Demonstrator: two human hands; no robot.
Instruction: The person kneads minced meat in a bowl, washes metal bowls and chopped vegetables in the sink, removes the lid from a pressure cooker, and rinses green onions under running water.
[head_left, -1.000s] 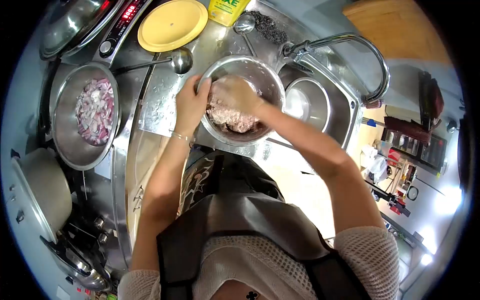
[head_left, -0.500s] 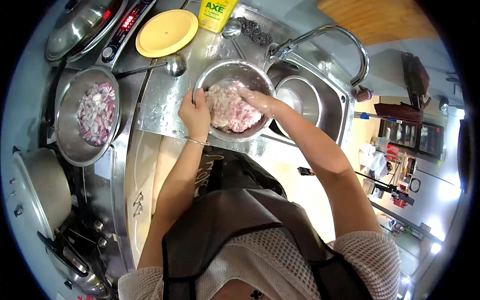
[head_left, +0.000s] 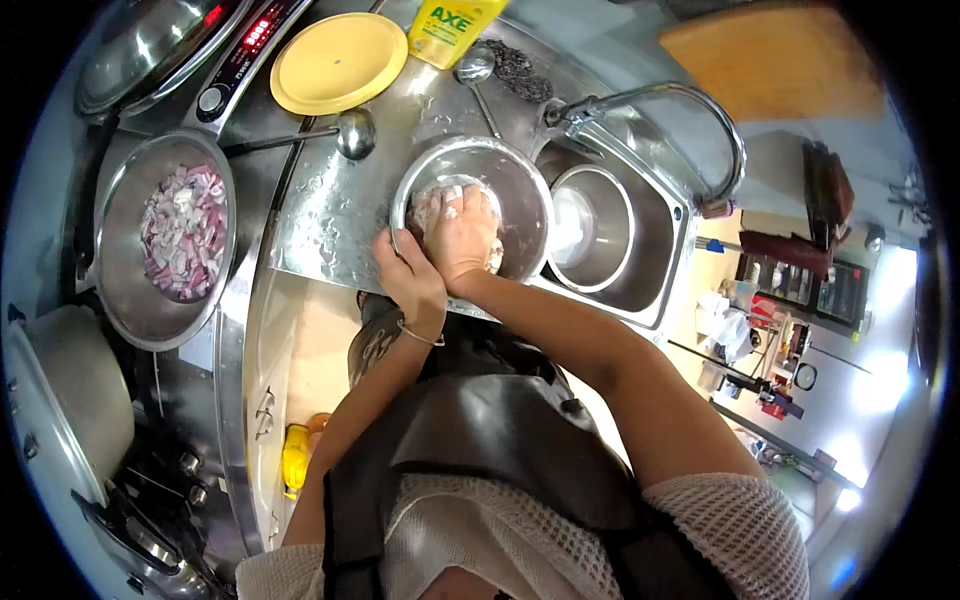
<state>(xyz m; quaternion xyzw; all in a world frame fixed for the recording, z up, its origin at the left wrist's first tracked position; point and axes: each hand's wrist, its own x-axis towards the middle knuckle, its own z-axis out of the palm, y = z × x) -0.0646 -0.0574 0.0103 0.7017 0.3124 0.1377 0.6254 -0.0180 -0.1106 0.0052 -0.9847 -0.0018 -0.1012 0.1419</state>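
Observation:
A steel mixing bowl (head_left: 524, 205) stands on the metal counter in front of me. My left hand (head_left: 414, 283) grips its near left rim, thumb and fingers closed around the edge. Inside the bowl, my right hand (head_left: 464, 228) presses down on pale pink minced meat (head_left: 426, 208), its fingers curled into the mass and specked with bits of it. Most of the meat is hidden beneath that hand. My right forearm crosses over the bowl's near edge, close to the left hand.
Left is a steel bowl (head_left: 118, 240) of sliced pink-white pieces (head_left: 186, 228). A ladle (head_left: 354, 134), a yellow lid (head_left: 338, 62), a yellow AXE bottle (head_left: 450, 30) and a spoon (head_left: 475, 66) lie beyond. Right are the sink (head_left: 655, 245), holding a pot (head_left: 615, 225), and the faucet (head_left: 738, 150).
My right hand has moved from the bowl's right side to its left-middle, now pressing down over the meat. My left hand has slid lower along the rim. The view has shifted slightly.

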